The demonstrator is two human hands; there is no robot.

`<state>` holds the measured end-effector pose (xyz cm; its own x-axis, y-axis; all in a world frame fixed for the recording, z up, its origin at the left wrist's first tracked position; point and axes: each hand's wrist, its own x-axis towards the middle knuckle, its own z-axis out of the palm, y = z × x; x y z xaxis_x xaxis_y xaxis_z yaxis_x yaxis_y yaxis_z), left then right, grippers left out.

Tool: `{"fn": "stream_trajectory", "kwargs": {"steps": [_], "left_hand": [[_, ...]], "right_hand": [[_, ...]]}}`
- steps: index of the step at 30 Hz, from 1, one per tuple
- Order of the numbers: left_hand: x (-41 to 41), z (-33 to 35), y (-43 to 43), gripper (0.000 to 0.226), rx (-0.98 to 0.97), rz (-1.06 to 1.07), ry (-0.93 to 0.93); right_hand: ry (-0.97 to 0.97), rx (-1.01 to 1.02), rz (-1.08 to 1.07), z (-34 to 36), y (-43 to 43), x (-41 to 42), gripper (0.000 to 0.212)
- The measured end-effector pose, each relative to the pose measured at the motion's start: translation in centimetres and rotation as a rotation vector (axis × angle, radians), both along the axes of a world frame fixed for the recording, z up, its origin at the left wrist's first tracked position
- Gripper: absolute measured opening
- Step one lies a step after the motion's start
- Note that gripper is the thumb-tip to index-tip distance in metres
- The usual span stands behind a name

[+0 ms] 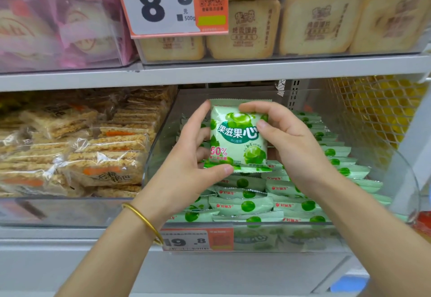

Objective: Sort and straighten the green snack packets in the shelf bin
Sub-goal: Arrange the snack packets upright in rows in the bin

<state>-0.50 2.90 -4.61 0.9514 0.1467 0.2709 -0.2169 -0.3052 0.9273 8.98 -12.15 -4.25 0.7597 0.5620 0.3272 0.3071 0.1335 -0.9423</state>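
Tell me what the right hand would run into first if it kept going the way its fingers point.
The right hand points left with its fingers on the upright green packet, so it meets that first. Just beyond, the left hand grips the packet's other edge. Depth is unclear.

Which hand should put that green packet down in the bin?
Probably the left hand: it wraps the packet from behind with its thumb under the bottom edge, and the bare gap in the bin is on its side. The right hand only pinches the upper right edge.
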Motion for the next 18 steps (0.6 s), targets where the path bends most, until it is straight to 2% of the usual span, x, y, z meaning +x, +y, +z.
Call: {"fn": "stream_trajectory", "kwargs": {"steps": [5,7,10,12,15,18], "left_hand": [[0.3,-0.4,0.0,0.097,0.098,0.038,0.004],[0.3,-0.7,-0.1,0.089,0.298,0.120,-0.015],[0.3,-0.9,-0.2,0.064,0.661,0.294,-0.176],[0.3,-0.9,-0.3,0.049,0.742,0.341,-0.253],[0.2,-1.0,-0.7,0.050,0.819,0.319,-0.263],[0.2,-1.1,-0.8,0.056,0.992,0.340,-0.251]], "right_hand": [[-0.011,-0.009,-0.003,0.0,-0.1,-0.1,0.033],[-0.054,-0.041,-0.032,0.0,-0.2,0.0,0.031],[-0.018,-0.064,-0.058,-0.1,-0.2,0.1,0.024],[0.036,-0.055,-0.057,-0.1,-0.1,0.1,0.022],[0.109,-0.015,-0.040,-0.1,0.1,-0.1,0.022],[0.190,0.029,-0.004,-0.1,0.2,-0.1,0.020]]}}
